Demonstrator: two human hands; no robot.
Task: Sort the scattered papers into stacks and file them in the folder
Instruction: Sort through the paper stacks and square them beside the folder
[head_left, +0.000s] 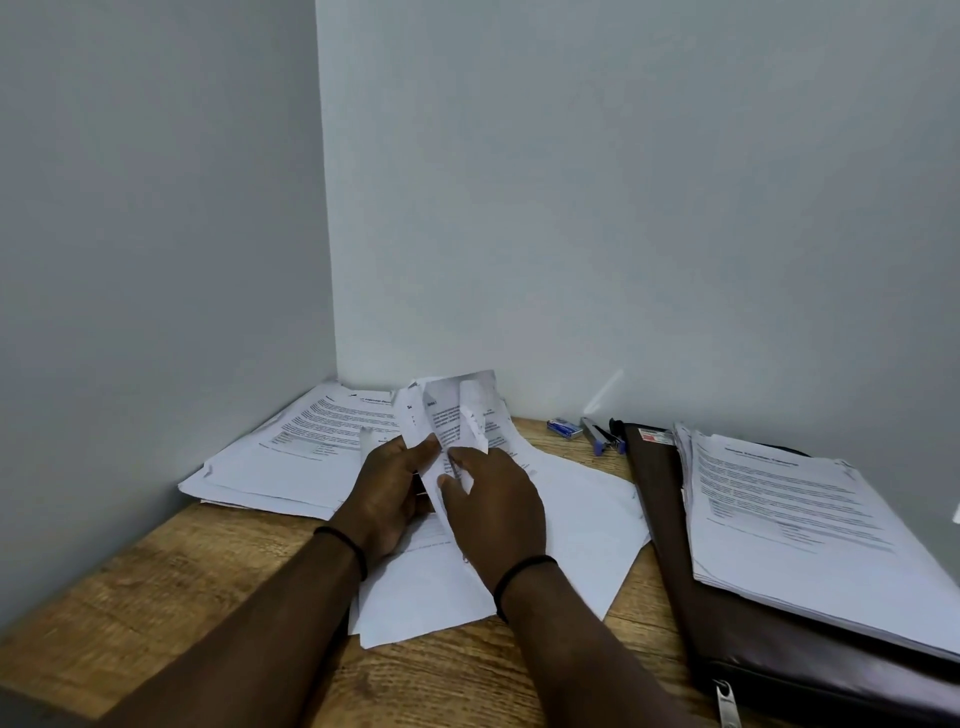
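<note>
Both my hands, left hand (392, 486) and right hand (491, 506), pinch crumpled sheets (452, 415) at twelve o'clock; I judge tugging apart could tear them.

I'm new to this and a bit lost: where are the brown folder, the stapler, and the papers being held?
brown folder (670, 519): head view, bare left cover.
stapler (597, 435): head view, its body.
held papers (457, 410): head view, upper crumpled part.

Wooden table (156, 587) under papers (291, 457), folder (727, 623)
</note>
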